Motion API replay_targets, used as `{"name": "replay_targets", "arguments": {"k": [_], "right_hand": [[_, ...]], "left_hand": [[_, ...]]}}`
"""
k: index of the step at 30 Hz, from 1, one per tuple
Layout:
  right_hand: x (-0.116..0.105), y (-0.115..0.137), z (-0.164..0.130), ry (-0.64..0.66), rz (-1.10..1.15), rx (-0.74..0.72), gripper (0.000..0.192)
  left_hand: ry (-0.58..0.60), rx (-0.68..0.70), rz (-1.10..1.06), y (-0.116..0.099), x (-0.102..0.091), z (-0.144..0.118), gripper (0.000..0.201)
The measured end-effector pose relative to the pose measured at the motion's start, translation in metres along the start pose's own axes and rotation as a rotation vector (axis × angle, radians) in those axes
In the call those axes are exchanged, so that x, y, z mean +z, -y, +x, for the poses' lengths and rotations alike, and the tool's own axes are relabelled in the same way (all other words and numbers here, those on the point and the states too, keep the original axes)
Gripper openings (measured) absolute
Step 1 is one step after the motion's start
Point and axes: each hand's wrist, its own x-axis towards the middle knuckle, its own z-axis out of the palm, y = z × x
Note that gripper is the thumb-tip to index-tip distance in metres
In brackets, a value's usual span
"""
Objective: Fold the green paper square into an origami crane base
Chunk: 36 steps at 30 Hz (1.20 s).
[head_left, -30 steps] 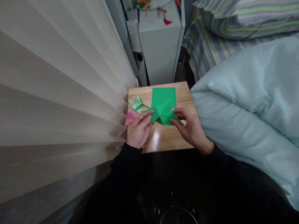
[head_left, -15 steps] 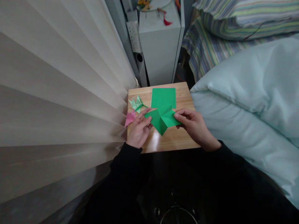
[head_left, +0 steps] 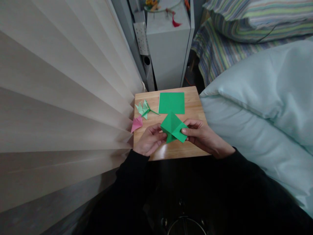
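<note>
Between my two hands is a green sheet of origami paper (head_left: 172, 125), creased and partly folded inward, held above the small wooden table (head_left: 193, 101). My left hand (head_left: 152, 138) pinches its lower left side, the thumb in front. On the right edge, my right hand (head_left: 201, 135) grips the paper between thumb and fingers. Just beyond it lies a flat green square of paper (head_left: 171, 101). To the left rest a pale green folded paper piece (head_left: 142, 107), a darker green thin-stemmed piece (head_left: 153, 111) and a pink folded paper piece (head_left: 137, 123).
A pleated curtain (head_left: 73, 98) borders the table's left side. Pale blue bedding (head_left: 256, 91) lies against the right side, with striped pillows (head_left: 244, 26) farther back. Behind the table stands a white cabinet (head_left: 168, 55) with a red tassel (head_left: 175, 21) on top.
The paper has gone from spread wide to folded more compactly, its sides drawn together. My left hand has shifted lower and inward; my right hand stays on the right edge.
</note>
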Motion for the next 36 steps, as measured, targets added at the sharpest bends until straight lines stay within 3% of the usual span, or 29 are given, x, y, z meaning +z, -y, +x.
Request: {"name": "replay_targets", "arguments": {"k": [6, 10, 15, 18, 22, 25, 32, 36], "right_hand": [[0.009, -0.008, 0.0, 0.08, 0.02, 0.067, 0.03], [0.01, -0.012, 0.002, 0.047, -0.028, 0.041, 0.032], [0.002, -0.01, 0.005, -0.218, -0.409, -0.299, 0.03], [0.0, -0.01, 0.004, -0.318, -0.671, -0.484, 0.019], [0.004, -0.01, 0.0, -0.291, -0.87, -0.677, 0.004], [0.008, -0.01, -0.003, -0.239, -0.97, -0.783, 0.009], [0.014, -0.013, -0.005, -0.208, -1.029, -0.856, 0.017], [0.018, -0.013, -0.006, -0.207, -1.044, -0.855, 0.019]], "left_hand": [[0.042, -0.083, 0.047, 0.007, 0.001, -0.001, 0.038], [0.04, -0.123, 0.018, 0.01, 0.006, 0.0, 0.038], [-0.217, -0.039, -0.136, 0.008, 0.005, 0.006, 0.041], [-0.284, -0.057, -0.177, 0.008, 0.006, 0.007, 0.033], [-0.259, -0.043, -0.215, 0.01, 0.013, 0.006, 0.038], [-0.229, -0.057, -0.23, 0.011, 0.018, 0.004, 0.038], [-0.286, 0.085, -0.041, 0.011, 0.019, 0.002, 0.051], [-0.2, 0.047, -0.037, 0.01, 0.018, 0.001, 0.039]]}}
